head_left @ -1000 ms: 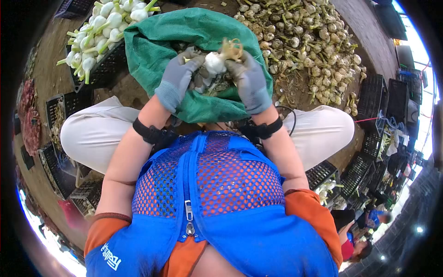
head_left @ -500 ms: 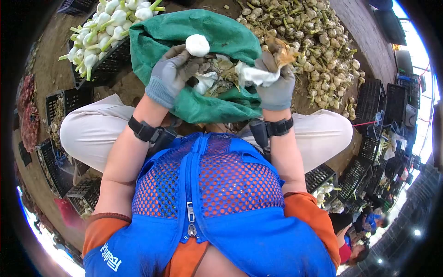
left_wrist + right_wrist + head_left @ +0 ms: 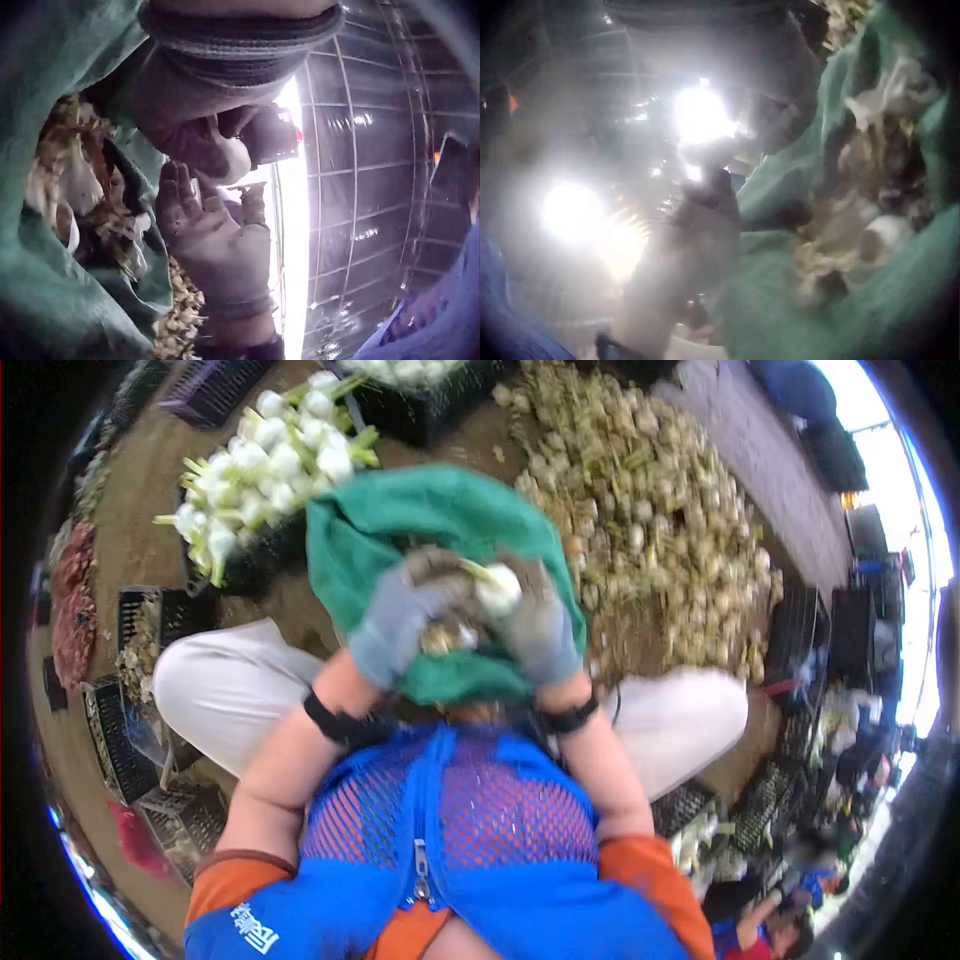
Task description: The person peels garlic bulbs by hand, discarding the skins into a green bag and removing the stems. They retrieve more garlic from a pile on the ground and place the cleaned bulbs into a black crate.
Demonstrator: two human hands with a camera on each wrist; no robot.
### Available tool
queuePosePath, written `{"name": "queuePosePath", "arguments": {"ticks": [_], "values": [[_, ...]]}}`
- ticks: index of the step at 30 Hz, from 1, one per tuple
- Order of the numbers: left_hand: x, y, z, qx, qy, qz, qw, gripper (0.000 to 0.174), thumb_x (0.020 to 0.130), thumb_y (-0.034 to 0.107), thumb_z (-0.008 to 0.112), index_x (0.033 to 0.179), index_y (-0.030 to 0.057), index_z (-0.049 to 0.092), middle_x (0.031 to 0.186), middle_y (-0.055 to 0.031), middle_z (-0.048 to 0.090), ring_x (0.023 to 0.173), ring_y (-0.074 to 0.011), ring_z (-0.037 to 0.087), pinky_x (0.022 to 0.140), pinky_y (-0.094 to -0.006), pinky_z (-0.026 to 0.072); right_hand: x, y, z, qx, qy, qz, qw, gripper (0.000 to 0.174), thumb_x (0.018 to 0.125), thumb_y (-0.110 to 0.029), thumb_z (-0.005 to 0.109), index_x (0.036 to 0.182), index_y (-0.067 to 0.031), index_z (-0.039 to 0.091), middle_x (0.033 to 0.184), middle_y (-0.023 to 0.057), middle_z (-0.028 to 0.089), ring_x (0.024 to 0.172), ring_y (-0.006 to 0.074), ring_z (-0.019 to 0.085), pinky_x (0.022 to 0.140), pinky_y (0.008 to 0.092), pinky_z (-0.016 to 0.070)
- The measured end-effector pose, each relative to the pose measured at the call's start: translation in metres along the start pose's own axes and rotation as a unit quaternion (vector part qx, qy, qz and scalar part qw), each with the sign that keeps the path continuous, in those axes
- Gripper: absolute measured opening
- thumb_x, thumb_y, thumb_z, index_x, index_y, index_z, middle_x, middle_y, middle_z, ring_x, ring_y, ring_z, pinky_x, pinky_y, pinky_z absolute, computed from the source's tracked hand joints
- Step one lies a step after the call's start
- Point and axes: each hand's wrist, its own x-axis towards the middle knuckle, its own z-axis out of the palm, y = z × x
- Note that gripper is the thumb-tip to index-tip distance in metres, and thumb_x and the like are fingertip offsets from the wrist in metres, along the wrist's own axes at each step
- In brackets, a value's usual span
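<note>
A white garlic bulb [image 3: 499, 590] with a short green stem is between the two gloved hands, above the open green sack [image 3: 445, 495]. My left hand [image 3: 408, 612] has its fingers bent at the stem side. My right hand [image 3: 542, 622] holds the bulb from the other side. In the left wrist view the bulb [image 3: 234, 161] lies against my left hand [image 3: 191, 112], and the fingers of my right hand [image 3: 217, 259] reach it from below. Papery skins [image 3: 840, 232] fill the sack's mouth in the blurred right wrist view.
A black crate heaped with white bulbs [image 3: 265, 470] stands at upper left. Untrimmed garlic [image 3: 650, 510] spreads over the floor at upper right. Black crates [image 3: 800, 630] line the right side, and bent knees in pale trousers [image 3: 235, 680] flank the sack.
The hands have come together at a bulb; half a second ago they were apart, with a bulb in the left and loose skin in the right. That skin has left the right hand.
</note>
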Motion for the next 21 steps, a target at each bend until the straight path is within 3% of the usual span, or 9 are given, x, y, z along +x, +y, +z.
{"name": "queuePosePath", "arguments": {"ticks": [1,3,6,7,9,13,14,17,21], "values": [[0.005,-0.008,-0.004,0.018,0.027,0.036,0.999,0.034,0.09,0.01,0.064,0.12,-0.0009,0.055,0.1,-0.0109,0.066,0.083,-0.0177,0.065,0.072,-0.028,0.0543,0.003,-0.008,-0.002,0.028,-0.018,0.071,0.997,0.034,0.102,-0.027,0.049,0.128,-0.0049,0.054,0.122,0.0112,0.06,0.107,0.0226,0.06,0.09,0.0341,0.0512],[0.015,-0.021,-0.017,-0.027,0.066,0.082,0.994,0.026,0.092,0.012,0.063,0.115,0.0019,0.057,0.092,-0.0083,0.065,0.078,-0.0153,0.064,0.066,-0.0259,0.0528,0.046,-0.005,0.01,0.024,-0.019,0.043,0.999,0.033,0.094,-0.022,0.059,0.123,-0.0048,0.056,0.114,0.0122,0.063,0.102,0.024,0.063,0.088,0.0342,0.0517],[0.013,0.001,-0.019,-0.06,0.14,0.037,0.988,0.019,0.094,0.016,0.061,0.108,0.0039,0.058,0.084,-0.0049,0.061,0.071,-0.0127,0.058,0.06,-0.024,0.0483,0.073,0.004,0.018,0.005,0.0,0.052,0.999,0.037,0.082,-0.013,0.075,0.115,-0.0047,0.059,0.101,0.0136,0.068,0.093,0.0262,0.067,0.084,0.0343,0.0524],[0.015,0.001,-0.021,-0.067,0.166,0.031,0.983,0.017,0.094,0.017,0.06,0.106,0.0045,0.058,0.082,-0.0039,0.06,0.068,-0.012,0.056,0.058,-0.0236,0.0465,0.105,-0.046,0.006,-0.103,0.003,0.02,0.994,0.043,0.086,-0.034,0.073,0.112,-0.0043,0.056,0.107,0.0144,0.065,0.088,0.0269,0.067,0.078,0.0348,0.0549],[0.02,-0.004,-0.021,-0.073,0.157,0.052,0.984,0.018,0.097,0.023,0.057,0.103,0.0059,0.058,0.072,-0.0017,0.054,0.058,-0.0102,0.048,0.051,-0.0234,0.0374,0.167,-0.036,0.018,0.238,-0.005,0.022,0.971,0.032,0.092,-0.027,0.061,0.111,-0.0023,0.055,0.108,0.018,0.063,0.096,0.0284,0.064,0.086,0.0358,0.0524],[0.024,-0.013,-0.027,-0.088,0.086,0.028,0.992,0.021,0.1,0.027,0.053,0.1,0.0068,0.058,0.072,-0.0003,0.056,0.059,-0.0071,0.05,0.051,-0.0206,0.0382,0.238,-0.023,0.013,0.653,-0.101,0.133,0.739,0.027,0.099,-0.023,0.047,0.113,-0.0012,0.055,0.109,0.0164,0.063,0.102,0.0272,0.062,0.093,0.039,0.0498],[0.025,-0.013,-0.028,-0.083,0.053,0.025,0.995,0.027,0.1,0.034,0.054,0.098,0.007,0.057,0.07,0.0002,0.055,0.059,-0.007,0.05,0.049,-0.0206,0.0381,0.225,-0.024,0.01,0.54,-0.049,0.143,0.828,0.029,0.098,-0.022,0.051,0.115,-0.0001,0.058,0.111,0.0153,0.065,0.098,0.0248,0.064,0.088,0.0367,0.0522],[0.028,-0.003,-0.001,-0.031,0.15,-0.031,0.988,0.031,0.099,0.037,0.053,0.098,0.0067,0.058,0.071,-0.0015,0.057,0.058,-0.0081,0.052,0.048,-0.0205,0.0392,0.199,0.026,-0.03,0.274,-0.011,0.095,0.957,0.03,0.094,-0.02,0.059,0.116,0.0009,0.061,0.107,0.0129,0.068,0.09,0.021,0.066,0.079,0.0329,0.0541],[0.043,-0.028,0.002,0.045,0.132,-0.08,0.987,0.029,0.099,0.035,0.054,0.092,0.0074,0.059,0.075,-0.0029,0.06,0.064,-0.01,0.055,0.05,-0.0228,0.0432,0.185,0.174,-0.114,0.147,0.178,0.283,0.931,0.032,0.087,-0.011,0.061,0.116,0.0026,0.062,0.099,0.0106,0.069,0.084,0.0163,0.066,0.07,0.0278,0.0535]]}}
